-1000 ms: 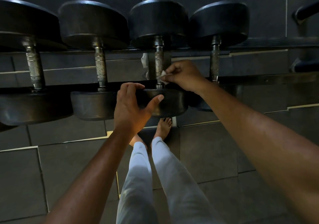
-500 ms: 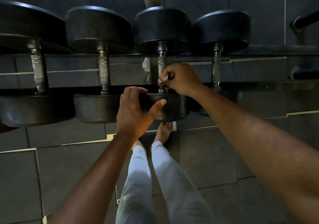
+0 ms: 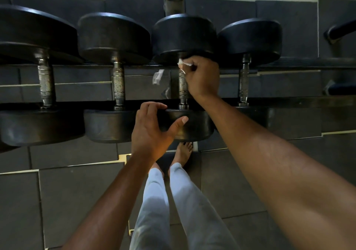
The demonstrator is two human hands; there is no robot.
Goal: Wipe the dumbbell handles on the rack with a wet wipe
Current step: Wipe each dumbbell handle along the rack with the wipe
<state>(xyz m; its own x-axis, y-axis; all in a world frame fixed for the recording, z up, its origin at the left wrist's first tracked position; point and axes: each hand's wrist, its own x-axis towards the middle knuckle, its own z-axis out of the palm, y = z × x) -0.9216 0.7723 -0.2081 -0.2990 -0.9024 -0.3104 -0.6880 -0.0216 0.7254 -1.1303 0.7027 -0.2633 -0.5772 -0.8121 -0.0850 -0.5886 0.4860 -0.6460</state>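
Several black dumbbells lie side by side on a dark rack (image 3: 300, 103), each with a knurled metal handle. My right hand (image 3: 202, 76) grips the far end of the third dumbbell's handle (image 3: 182, 89) with a white wet wipe (image 3: 183, 63) wrapped under the fingers, close to the far weight head (image 3: 185, 35). My left hand (image 3: 152, 128) holds the near weight head (image 3: 194, 126) of that same dumbbell, fingers curled over its top edge and thumb pressed on its front face.
Other handles stand at the far left (image 3: 45, 80), left of centre (image 3: 118, 84) and right (image 3: 244, 80). A clear plastic scrap (image 3: 158, 77) hangs behind the rack. Dark rubber floor tiles (image 3: 67, 192) lie below, with my legs and bare feet (image 3: 183, 153).
My right hand has slid with the wipe along the third handle from its near end up to the far weight head. My left hand has stayed on the near head.
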